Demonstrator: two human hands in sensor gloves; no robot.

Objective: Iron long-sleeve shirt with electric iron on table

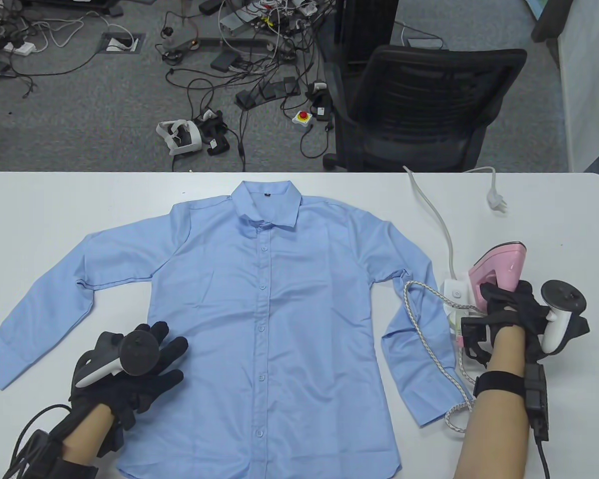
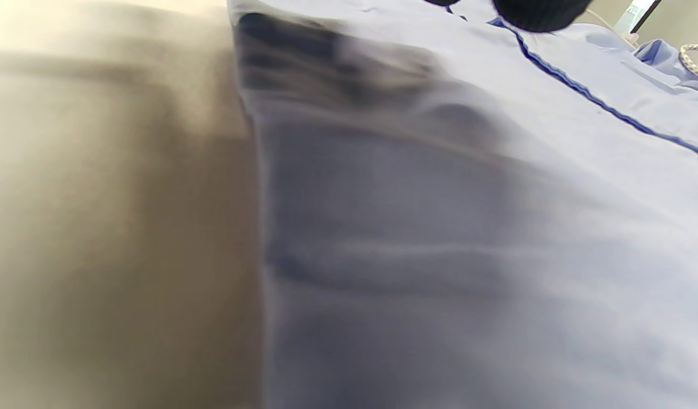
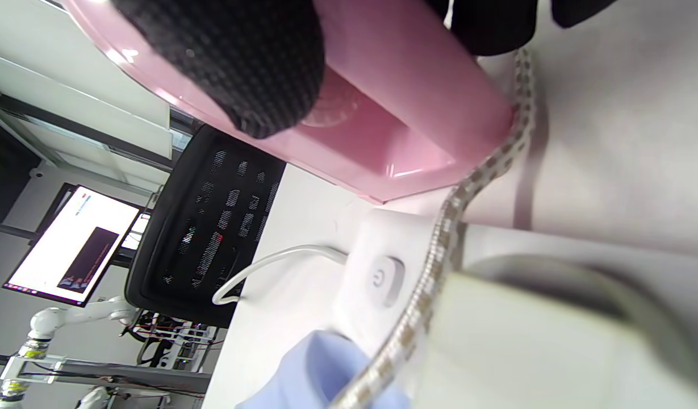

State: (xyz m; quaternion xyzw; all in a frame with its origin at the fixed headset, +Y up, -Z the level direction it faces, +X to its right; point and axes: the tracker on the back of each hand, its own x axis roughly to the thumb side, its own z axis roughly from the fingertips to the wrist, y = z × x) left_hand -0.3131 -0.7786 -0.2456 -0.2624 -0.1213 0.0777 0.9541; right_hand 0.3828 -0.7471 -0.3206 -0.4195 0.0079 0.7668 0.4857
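Ironing looks barely begun: the one shirt (image 1: pixel 269 319) lies spread flat, buttoned, front up on the table (image 1: pixel 55 209), and the one pink iron (image 1: pixel 499 267) sits off the cloth at the table's right side, beside a white power strip (image 1: pixel 456 294). The right hand (image 1: pixel 511 304) curls round the iron's handle; the left hand (image 1: pixel 135 366) rests on the shirt's lower front with fingers spread
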